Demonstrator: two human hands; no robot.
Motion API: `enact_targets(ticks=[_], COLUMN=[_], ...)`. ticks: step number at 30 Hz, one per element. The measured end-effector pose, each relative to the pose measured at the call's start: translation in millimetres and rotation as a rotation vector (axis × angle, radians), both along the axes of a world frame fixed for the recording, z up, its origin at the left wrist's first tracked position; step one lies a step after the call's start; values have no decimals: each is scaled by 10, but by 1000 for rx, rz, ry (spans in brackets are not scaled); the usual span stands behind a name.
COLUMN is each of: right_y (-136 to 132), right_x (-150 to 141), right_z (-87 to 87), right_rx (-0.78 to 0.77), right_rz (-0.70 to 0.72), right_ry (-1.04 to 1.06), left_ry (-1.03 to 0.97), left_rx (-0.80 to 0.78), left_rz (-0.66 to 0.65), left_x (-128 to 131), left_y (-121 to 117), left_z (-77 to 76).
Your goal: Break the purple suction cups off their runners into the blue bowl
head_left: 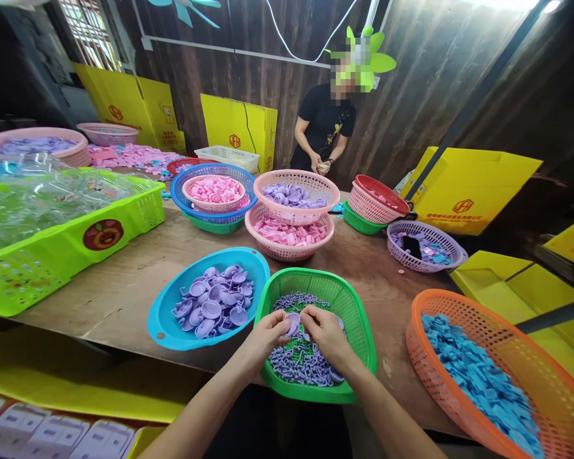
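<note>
My left hand (272,333) pinches a small purple toy cup (293,324) between thumb and fingers. My right hand (324,331) is closed in a pinch close to the cup's right rim; what lies in its fingertips is too small to make out. Both hands are above a green basket (363,357), which holds many small purple hook-shaped pieces (302,368). A few purple cups also lie along that basket's right side, partly hidden by my right hand. Left of it, a blue basin (165,319) is heaped with purple toy cups (211,310), some showing handles.
Pink baskets (289,252) of purple and pink parts are stacked behind. An orange basket (418,344) with blue pieces stands right, a lime crate (71,245) with clear plastic packaging left. Across the wooden table (124,280) stands a person (328,118), hands together.
</note>
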State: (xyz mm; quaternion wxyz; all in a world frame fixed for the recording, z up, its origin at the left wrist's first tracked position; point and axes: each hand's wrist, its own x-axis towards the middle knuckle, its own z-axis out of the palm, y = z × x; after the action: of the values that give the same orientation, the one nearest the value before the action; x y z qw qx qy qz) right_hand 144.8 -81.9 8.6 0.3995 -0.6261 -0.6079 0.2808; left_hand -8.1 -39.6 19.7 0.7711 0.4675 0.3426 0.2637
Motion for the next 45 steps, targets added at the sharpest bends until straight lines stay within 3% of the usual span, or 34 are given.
enact_targets(ticks=[3,6,11,14,17,21,29,37,42,45], right_y=[-15,-24,-59,-109,-147,-149,-122,-98,-78,-86], right_x=[-4,-32,-164,-209,-153,-12,-44,-114,-97,-69], right_z=[87,134,67,43,64,118,92,-66,-76,-30], right_rx=[54,77,93,162,187,98,199,261,213,219], right_rz=[55,62,-144,-208,-108,32,69,-145,-190,-228], right_ry=[-84,-104,131,166,145,128,-52,-204,-284,-236], left_ry=[-86,-125,-154,-192,-205,-174,-277,-285,-292,-252], left_rx=[-3,55,112,77,47,17,-223,-301,-324,-288], left_rz=[-87,-79,12,73,66,27,37,46,-4,33], left_x=[23,61,155,195,189,128,69,66,54,53], left_y=[16,19,-50,-92,-96,-62,-6,-45,-38,-26], left_z=[-7,-37,-19,4,-16,-51,-62,-5,12,-9])
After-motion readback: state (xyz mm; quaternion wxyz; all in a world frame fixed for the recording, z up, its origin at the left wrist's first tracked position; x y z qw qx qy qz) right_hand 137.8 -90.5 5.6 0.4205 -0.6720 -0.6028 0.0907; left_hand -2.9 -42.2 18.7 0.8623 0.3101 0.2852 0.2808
